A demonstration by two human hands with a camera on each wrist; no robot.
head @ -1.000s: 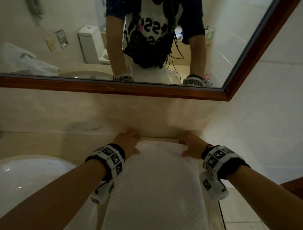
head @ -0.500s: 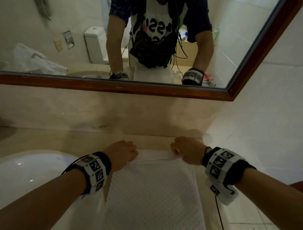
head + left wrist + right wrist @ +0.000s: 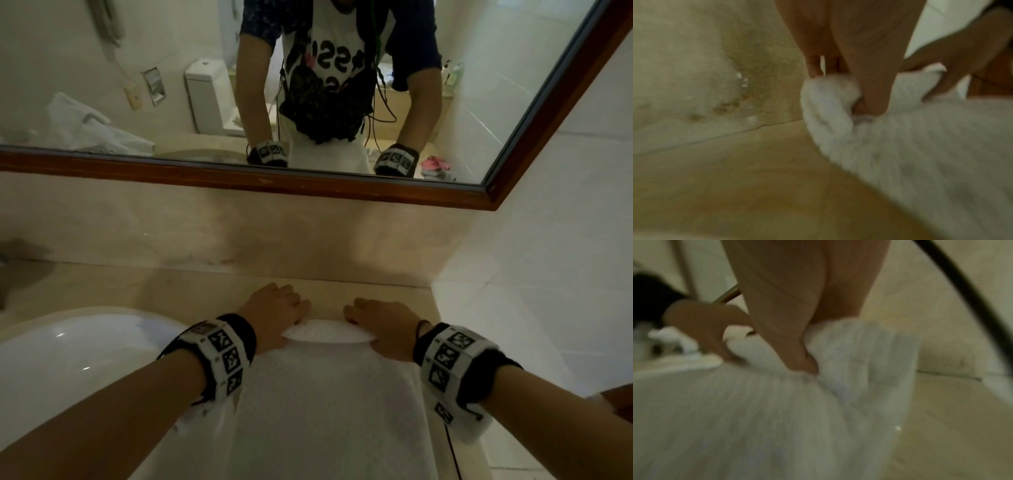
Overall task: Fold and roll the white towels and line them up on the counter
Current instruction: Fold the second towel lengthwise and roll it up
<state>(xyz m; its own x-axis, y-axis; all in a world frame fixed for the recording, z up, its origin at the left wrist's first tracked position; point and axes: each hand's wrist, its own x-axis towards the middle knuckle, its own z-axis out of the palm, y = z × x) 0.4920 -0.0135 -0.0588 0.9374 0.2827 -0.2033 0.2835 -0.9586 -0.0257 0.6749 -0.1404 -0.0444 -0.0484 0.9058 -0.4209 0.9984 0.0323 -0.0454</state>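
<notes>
To the left of our left hand we see the white basin, its rim reaching under that forearm. The left hand sits on the near-left end of the roll forming at the far edge of the white towel; in the left wrist view its fingers curl over the rolled edge and the thumb tucks in under it, so this hand grips the roll. The picture is blurred, but the curl of the fingers is plain enough.

Between our two hands the roll shows as a short pale bulge, and the hands stand apart, one on each end of it, not touching each other. Behind the hands runs a strip of beige counter, then the stone backsplash. Toward us from the hands, the flat part of the towel lies stretched along the counter between our forearms.

Our right hand holds the right end of the roll: in the right wrist view the thumb presses into the towel while the fingers wrap over the bunched cloth. To the right of this hand we see a bare patch of counter and then the pale side wall.
</notes>
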